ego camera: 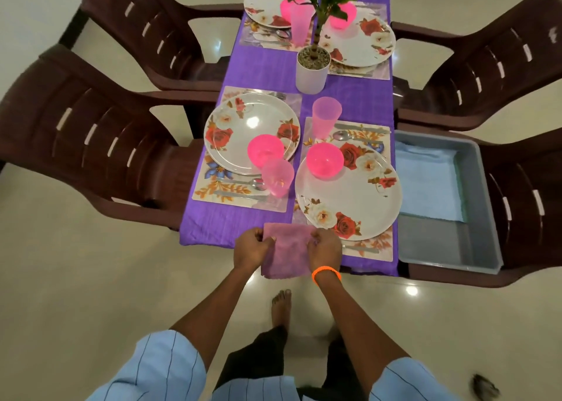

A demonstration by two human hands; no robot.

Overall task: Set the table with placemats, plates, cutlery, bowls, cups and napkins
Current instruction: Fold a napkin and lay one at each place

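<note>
While both hands (287, 248) pinched: napkin (284, 257)

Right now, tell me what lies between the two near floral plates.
In the head view, between the left plate and the right plate stand a pink bowl and a pink cup, on the purple tablecloth.

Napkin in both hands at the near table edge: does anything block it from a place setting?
Nothing visible stands between. The left hand and right hand pinch the purple napkin at the near table edge, beside the nearest plate. Bare tablecloth lies just ahead; a pink cup stands farther in.
</note>
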